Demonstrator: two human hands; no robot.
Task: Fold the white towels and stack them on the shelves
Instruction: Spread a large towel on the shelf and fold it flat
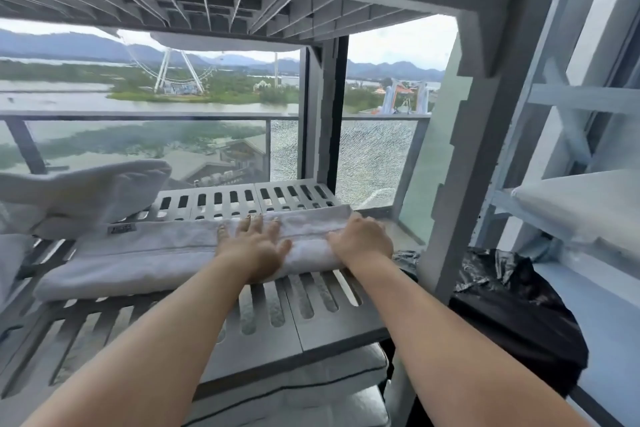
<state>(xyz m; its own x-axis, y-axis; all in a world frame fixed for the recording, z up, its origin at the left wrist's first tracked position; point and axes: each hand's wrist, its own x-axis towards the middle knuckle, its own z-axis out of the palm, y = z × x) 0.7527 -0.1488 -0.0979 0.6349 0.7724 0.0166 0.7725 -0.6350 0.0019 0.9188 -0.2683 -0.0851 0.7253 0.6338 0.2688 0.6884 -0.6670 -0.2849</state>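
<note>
Left fingers (pixel 258 226) lie spread and straight, flat on the towel (pixel 138 253). The left hand (pixel 254 250) presses near its middle. The right hand (pixel 362 239) covers the towel's right end, fingertips curving out of sight, so grip or plain press cannot be told.

The towel lies as a long folded strip across the slatted shelf (pixel 311 319). The step looks like smoothing a fold, and next it probably needs folding end to end, keeping edges aligned.

A second towel (pixel 86 191) at the left is cut off, and bedding (pixel 311 388) below is half hidden.
</note>
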